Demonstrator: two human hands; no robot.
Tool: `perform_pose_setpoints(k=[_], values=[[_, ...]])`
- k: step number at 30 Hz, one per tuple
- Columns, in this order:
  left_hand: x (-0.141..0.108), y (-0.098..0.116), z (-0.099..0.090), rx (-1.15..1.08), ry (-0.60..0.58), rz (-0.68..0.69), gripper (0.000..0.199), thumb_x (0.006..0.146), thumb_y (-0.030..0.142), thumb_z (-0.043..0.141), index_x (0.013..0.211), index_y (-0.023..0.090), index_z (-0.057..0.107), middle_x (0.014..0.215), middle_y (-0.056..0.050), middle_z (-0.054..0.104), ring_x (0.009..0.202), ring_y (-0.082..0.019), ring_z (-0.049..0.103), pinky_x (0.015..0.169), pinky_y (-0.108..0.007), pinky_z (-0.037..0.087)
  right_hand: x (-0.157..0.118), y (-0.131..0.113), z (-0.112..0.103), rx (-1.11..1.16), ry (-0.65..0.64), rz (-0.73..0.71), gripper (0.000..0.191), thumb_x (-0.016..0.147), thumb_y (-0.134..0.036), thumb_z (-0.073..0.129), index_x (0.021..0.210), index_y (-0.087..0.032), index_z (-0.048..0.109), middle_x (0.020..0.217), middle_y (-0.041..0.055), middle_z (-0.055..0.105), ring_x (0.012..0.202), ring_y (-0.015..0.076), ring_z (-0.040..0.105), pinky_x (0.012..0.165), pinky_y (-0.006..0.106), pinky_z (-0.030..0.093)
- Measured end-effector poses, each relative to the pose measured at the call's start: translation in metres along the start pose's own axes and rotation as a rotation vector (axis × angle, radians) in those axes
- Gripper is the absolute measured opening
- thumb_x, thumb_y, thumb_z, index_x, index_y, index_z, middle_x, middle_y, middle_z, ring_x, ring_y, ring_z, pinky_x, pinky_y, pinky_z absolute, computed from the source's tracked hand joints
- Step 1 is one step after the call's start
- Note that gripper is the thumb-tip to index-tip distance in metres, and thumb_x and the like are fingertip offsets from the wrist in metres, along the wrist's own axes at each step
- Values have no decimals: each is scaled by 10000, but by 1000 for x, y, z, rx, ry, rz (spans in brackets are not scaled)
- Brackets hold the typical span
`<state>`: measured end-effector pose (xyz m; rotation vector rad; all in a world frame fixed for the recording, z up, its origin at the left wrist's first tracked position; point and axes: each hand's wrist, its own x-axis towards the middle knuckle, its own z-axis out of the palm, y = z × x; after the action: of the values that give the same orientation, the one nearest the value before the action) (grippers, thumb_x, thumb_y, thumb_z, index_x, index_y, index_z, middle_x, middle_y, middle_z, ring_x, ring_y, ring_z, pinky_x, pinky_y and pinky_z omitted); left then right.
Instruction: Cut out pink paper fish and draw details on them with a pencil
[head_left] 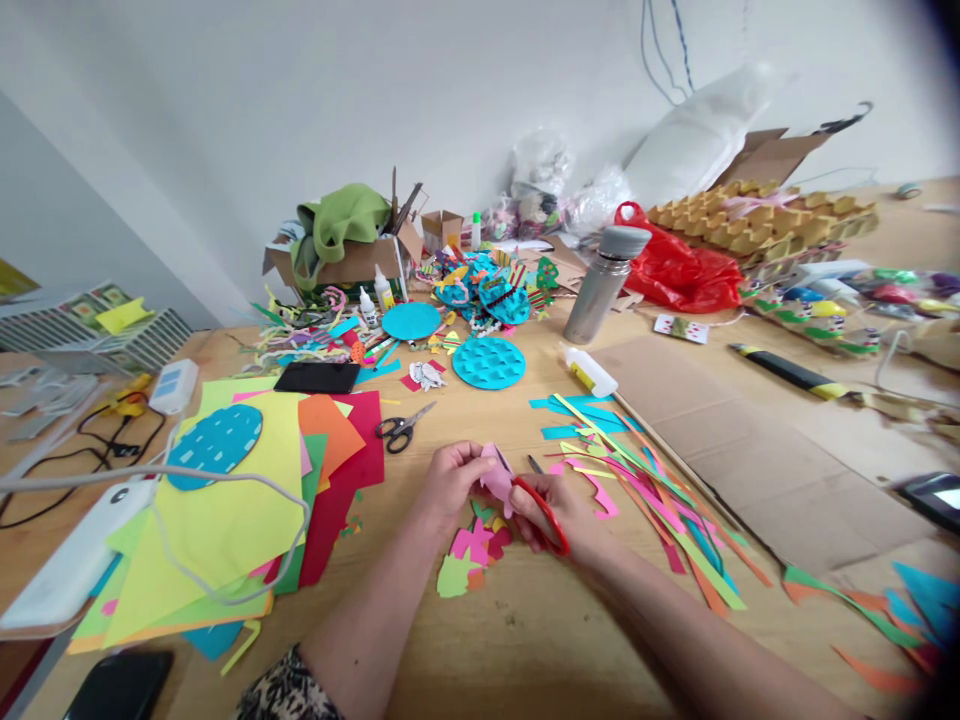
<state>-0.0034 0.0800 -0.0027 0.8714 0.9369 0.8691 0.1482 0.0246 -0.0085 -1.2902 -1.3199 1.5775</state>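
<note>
Between the fingers of my left hand (pixel 455 478) is a small piece of pink paper (pixel 495 478). My right hand (pixel 559 505) grips a pair of scissors by its red handles (pixel 553 530), with the blades up against the pink paper and mostly hidden by it. Below both hands lies a small heap of cut paper shapes (pixel 472 545) in pink, lime, orange and red. To the left of my left hand rests a second pair of scissors with black handles (pixel 397 432).
Coloured paper sheets (pixel 225 500) are stacked at left under a white cable. Paper strips (pixel 660 490) and a glue bottle (pixel 590 372) lie at right beside flat cardboard (pixel 750 450). Farther back stand a steel flask (pixel 600 290) and blue discs (pixel 489 363).
</note>
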Motion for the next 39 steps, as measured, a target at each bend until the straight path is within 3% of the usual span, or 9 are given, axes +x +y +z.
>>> perform_pose_setpoints(k=[21, 39], values=[[3, -2, -4, 64, -11, 15, 261, 579, 350, 766, 629, 132, 631, 589, -29, 604, 529, -121, 527, 532, -241, 421, 0, -3, 1, -11, 28, 41, 531, 688, -714, 661, 650, -197, 543, 438, -48, 494, 348, 90, 406, 377, 229, 255], [2, -2, -5, 79, -25, 13, 246, 576, 337, 760, 618, 134, 629, 584, -27, 596, 526, -118, 523, 531, -239, 416, -2, -5, 1, -13, 14, 39, 507, 719, -687, 659, 658, -194, 555, 460, -39, 514, 372, 95, 424, 392, 229, 275]])
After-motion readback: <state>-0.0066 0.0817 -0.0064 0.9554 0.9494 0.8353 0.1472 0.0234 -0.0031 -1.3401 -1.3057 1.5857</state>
